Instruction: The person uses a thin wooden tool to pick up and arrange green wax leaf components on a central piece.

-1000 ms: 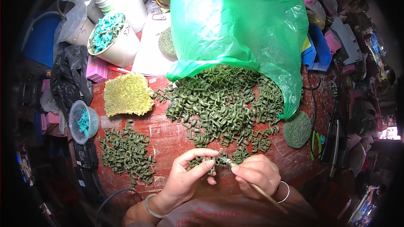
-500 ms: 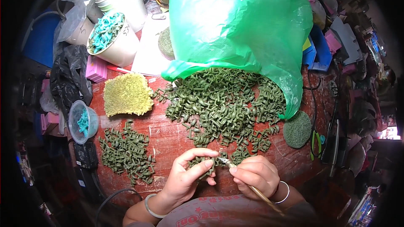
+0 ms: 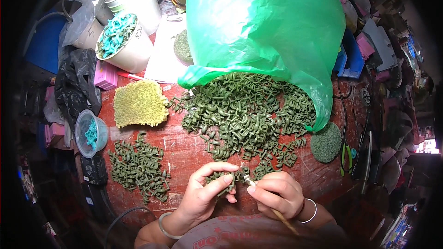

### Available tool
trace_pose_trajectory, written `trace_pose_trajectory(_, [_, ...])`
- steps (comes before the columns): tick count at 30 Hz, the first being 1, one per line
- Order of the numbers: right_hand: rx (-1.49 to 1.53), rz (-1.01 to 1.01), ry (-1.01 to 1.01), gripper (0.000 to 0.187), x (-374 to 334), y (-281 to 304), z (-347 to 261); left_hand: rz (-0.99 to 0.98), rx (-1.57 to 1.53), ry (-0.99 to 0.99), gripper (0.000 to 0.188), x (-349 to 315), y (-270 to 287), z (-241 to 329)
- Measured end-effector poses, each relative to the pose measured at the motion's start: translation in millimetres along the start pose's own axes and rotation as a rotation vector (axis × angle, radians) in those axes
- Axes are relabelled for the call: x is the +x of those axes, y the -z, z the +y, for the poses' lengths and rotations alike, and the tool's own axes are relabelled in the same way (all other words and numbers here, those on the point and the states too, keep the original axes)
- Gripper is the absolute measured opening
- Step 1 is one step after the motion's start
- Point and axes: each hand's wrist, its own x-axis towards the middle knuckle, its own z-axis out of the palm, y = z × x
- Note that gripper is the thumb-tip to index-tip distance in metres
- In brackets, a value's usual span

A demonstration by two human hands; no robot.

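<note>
Near the table's front edge, my left hand (image 3: 207, 186) is closed, thumb and forefinger pinching a small dark green curved piece (image 3: 236, 175). My right hand (image 3: 280, 193) grips a thin carving tool (image 3: 282, 219) with a wooden handle and a metal head, like a pen. The tool's tip reaches the piece between my left fingertips; fine detail there is too small to tell. Just beyond both hands spreads a big heap of similar green pieces (image 3: 240, 115), partly under a green plastic bag (image 3: 263, 23). A smaller pile (image 3: 138, 168) lies to the left.
A yellow sponge (image 3: 140, 104) sits left of the heap, a round green pad (image 3: 326, 143) right of it. A clear tub (image 3: 82, 140) holds turquoise bits. White cups (image 3: 134, 48) of pieces stand far left. Green-handled pliers (image 3: 346, 159) lie at right.
My right hand has shifted slightly left, and the tool has tilted, its handle end swinging left. My left hand stays almost still. The green bag's right side bulges slightly farther right.
</note>
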Motion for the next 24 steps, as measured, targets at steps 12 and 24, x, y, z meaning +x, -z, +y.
trace_pose_trajectory(12, [0.143, -0.027, -0.033, 0.031, -0.5, 2.3, 1.6, -0.020, -0.061, 0.065, 0.024, -0.1, 2.7, 2.6])
trace_pose_trajectory(24, [0.327, 0.052, -0.137, 0.020, 3.0, 4.0, 5.2, 0.000, -0.083, 0.109, 0.020, -1.3, -1.3, 5.2])
